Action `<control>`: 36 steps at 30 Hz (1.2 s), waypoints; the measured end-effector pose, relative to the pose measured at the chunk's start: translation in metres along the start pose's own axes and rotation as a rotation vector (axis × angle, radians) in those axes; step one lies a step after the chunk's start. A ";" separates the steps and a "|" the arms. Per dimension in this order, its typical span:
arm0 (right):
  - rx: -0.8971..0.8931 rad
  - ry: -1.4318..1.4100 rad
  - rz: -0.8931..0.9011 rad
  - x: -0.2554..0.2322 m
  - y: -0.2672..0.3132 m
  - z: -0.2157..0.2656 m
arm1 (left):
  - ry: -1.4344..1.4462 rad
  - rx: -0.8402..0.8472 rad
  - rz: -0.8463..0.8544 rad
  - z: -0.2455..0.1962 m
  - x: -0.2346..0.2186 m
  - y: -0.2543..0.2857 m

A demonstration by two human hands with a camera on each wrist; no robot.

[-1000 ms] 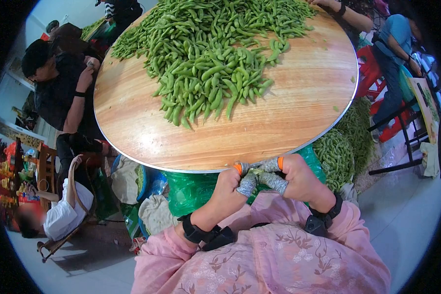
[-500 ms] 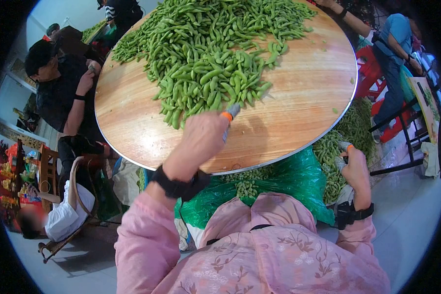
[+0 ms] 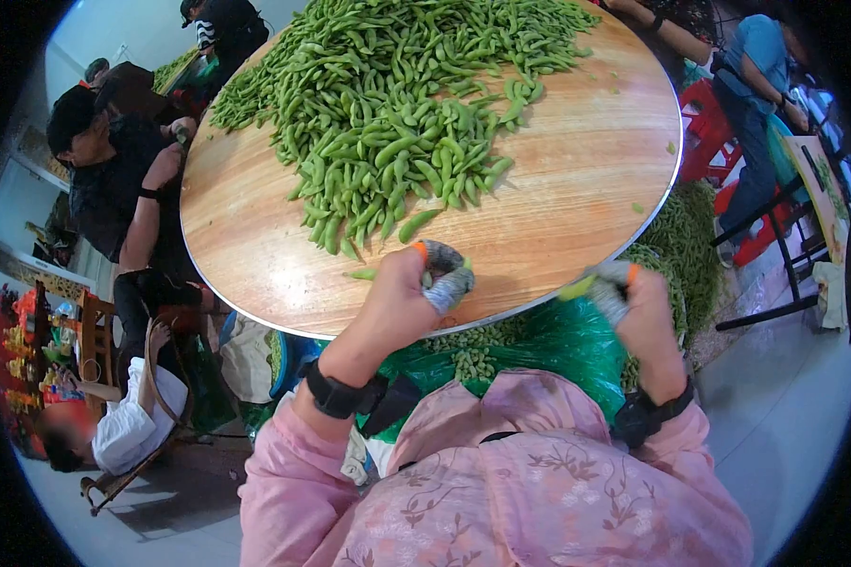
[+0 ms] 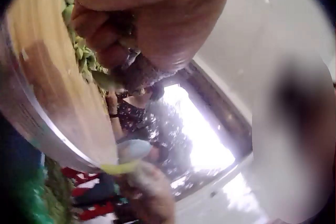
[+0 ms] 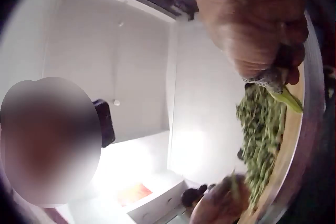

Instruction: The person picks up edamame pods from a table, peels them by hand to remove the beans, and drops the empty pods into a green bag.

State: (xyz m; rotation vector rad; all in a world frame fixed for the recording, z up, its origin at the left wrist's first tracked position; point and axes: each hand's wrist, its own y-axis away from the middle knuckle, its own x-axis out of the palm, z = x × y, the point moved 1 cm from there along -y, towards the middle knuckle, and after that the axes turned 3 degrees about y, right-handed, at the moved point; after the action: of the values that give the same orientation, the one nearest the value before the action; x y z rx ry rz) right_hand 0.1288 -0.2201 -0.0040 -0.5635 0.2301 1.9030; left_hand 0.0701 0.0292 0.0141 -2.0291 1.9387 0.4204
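Note:
A large heap of green edamame pods [image 3: 378,123] covers the far part of the round wooden table [image 3: 577,180]. Over the near part of the tabletop, my left hand [image 3: 397,298] curls its fingers round an edamame pod [image 3: 467,266], mostly hidden in the grip. Another pod [image 3: 361,274] shows beside its knuckles. My right hand [image 3: 651,326], at the table's near right edge, pinches a yellow-green pod [image 3: 577,286]; its tip points out toward the left in the head view. Grey wrappings and orange bands cover thumb and finger on both hands.
Below the table edge, a green plastic bag [image 3: 558,345] holds shelled beans [image 3: 473,364]. More pods [image 3: 690,246] are piled on the floor at right. A person in black [image 3: 113,189] sits at left; another in blue [image 3: 761,71] sits at right near red stools [image 3: 704,132].
Both hands were together at the table edge, then parted: left to the heap, right down by the floor pile. Now the left has drawn back nearer and the right has risen with a pod.

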 end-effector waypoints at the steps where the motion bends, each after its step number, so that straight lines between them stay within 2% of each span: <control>1: 0.049 0.106 -0.083 -0.014 -0.001 -0.006 | -0.001 -0.002 -0.003 0.001 -0.003 0.006; 3: -0.024 0.217 -0.330 -0.042 -0.001 -0.047 | 0.557 -0.171 -0.016 0.003 -0.009 0.016; 4: 0.065 0.316 -0.312 -0.058 0.000 -0.065 | 0.561 -0.169 -0.018 0.006 -0.010 0.020; 5: 0.158 0.417 -0.295 -0.071 0.004 -0.080 | 0.764 -0.256 -0.030 0.011 -0.009 0.025; 6: 0.159 0.423 -0.298 -0.079 0.009 -0.096 | 0.965 -0.342 -0.038 0.014 -0.007 0.028; 8: 0.324 0.837 -0.132 -0.083 0.020 -0.120 | 1.075 -0.370 -0.023 0.014 -0.001 0.028; 9: 0.371 0.834 -0.134 -0.076 0.022 -0.094 | 1.180 -0.404 -0.013 0.014 0.002 0.028; 10: 0.370 0.833 -0.134 -0.072 0.023 -0.088 | 1.180 -0.403 -0.015 0.016 0.003 0.029; 12: 0.180 0.518 -0.159 -0.067 0.024 -0.078 | 1.183 -0.334 0.068 0.017 0.008 0.030; 14: 0.137 0.156 -0.066 -0.042 0.019 -0.034 | 1.107 -0.302 0.065 0.014 0.017 0.033; 16: 0.108 -0.212 0.130 -0.008 0.018 -0.002 | 1.032 -0.265 0.062 0.008 0.028 0.036; 18: 0.054 -0.450 0.313 0.022 0.014 0.024 | 0.990 -0.197 0.019 0.001 0.035 0.041; 19: 0.057 -0.452 0.315 0.032 0.012 0.030 | 1.016 -0.230 0.018 -0.003 0.035 0.044; 21: 0.128 -0.775 0.481 0.045 0.009 0.038 | 0.955 -0.201 0.019 0.002 0.038 0.049; 28: 0.206 -0.804 0.521 0.046 0.013 0.041 | 0.634 -0.112 0.021 -0.007 0.036 0.052; 31: 0.183 -0.771 0.524 0.044 0.012 0.041 | 0.610 -0.055 -0.032 -0.007 0.042 0.051; 36: 0.189 -0.728 0.455 0.051 0.012 0.038 | 0.653 -0.094 -0.077 -0.004 0.046 0.053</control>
State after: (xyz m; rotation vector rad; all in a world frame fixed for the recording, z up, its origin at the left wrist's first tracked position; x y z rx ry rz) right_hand 0.0920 -0.1670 0.0029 0.3546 0.0575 2.3582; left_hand 0.0188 -0.0167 -0.0020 -2.5121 2.1953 -0.2103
